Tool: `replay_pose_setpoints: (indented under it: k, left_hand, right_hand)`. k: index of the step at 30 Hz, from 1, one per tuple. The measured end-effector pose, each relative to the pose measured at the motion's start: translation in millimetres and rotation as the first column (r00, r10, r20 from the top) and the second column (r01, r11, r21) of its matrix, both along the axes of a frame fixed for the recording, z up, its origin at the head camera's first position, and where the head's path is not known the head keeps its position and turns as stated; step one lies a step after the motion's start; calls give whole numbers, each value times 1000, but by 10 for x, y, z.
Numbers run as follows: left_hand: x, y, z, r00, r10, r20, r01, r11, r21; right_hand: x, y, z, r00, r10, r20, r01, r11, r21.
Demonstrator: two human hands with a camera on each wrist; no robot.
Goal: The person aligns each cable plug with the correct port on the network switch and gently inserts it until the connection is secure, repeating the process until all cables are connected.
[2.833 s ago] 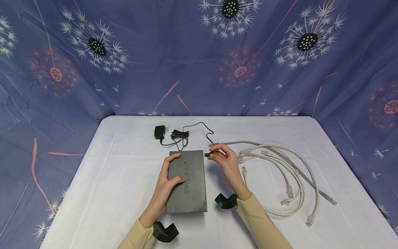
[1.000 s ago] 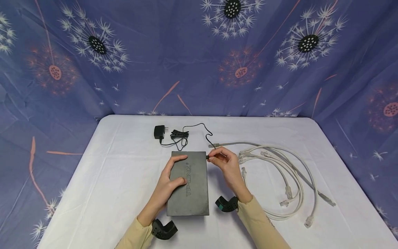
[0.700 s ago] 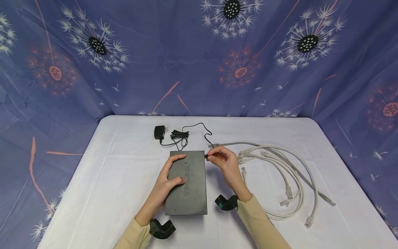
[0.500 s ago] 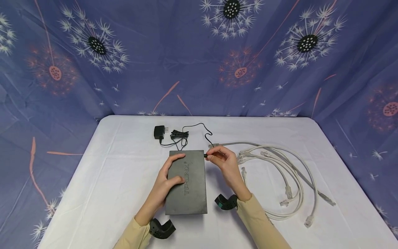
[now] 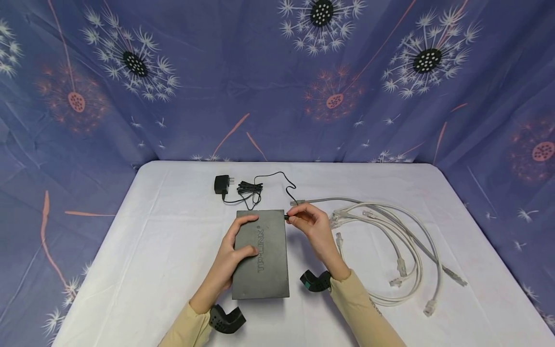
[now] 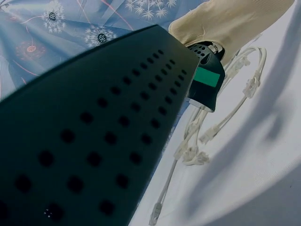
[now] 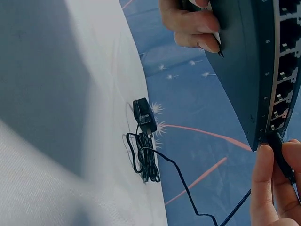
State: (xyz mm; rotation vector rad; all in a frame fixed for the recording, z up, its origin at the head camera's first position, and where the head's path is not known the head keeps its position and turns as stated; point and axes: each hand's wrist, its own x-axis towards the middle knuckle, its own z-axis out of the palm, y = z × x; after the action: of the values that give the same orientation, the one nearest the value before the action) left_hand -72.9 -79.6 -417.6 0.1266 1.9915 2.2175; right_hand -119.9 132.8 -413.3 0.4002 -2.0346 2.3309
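Observation:
A dark grey TP-LINK network switch (image 5: 270,279) is held above the table in my left hand (image 5: 231,253), thumb and forefinger across its logo face. Its vented side (image 6: 106,117) fills much of the left wrist view. In the right wrist view, a row of Ethernet ports (image 7: 284,89) runs along its edge. My right hand (image 5: 315,231) pinches the black power plug (image 7: 281,157) between thumb and fingers, at the end of that row. The plug's tip is out of sight against the switch. From the plug, a thin black cord leads to the power adapter (image 5: 222,184).
The adapter's cord bundle (image 5: 250,188) lies tied behind the switch. Several pale network cables (image 5: 416,260) lie coiled on the right of the white-covered table (image 5: 151,250), beside my right forearm. A patterned blue curtain (image 5: 243,86) hangs behind the table.
The plug's metal tip showed outside the switch at first; now the plug sits right against its edge. The switch shifted slightly right, then back. Both hands keep their hold.

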Motion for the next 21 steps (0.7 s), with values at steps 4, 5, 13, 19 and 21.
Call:
replay_pose_setpoints:
  k: [4,5,13,19,21]
  left_hand:
    - [-1,20,-2,1000,14,-1,-14,1000,19]
    - [0,25,-2,1000,20,-2,-20,1000,21]
    - [0,37,8,997,76,7,-77,997,20]
    - [-18,11,17,992,128,-1,-128,991,49]
    - [-22,4,22,991,132,-1,-132,990,52]
  right_hand:
    - [-8,3,3,1000,1,8,-1,1000,0]
    - [-9,2,6,1000,3,10,-3,1000,-1]
    - [-45,20,-10,999,39,-13,-40,996,-80]
    - [-94,81,-49,1000,-4,-28,1,995,-95]
    - [-112,106,-59,1000,-16,-22,14,995,-97]
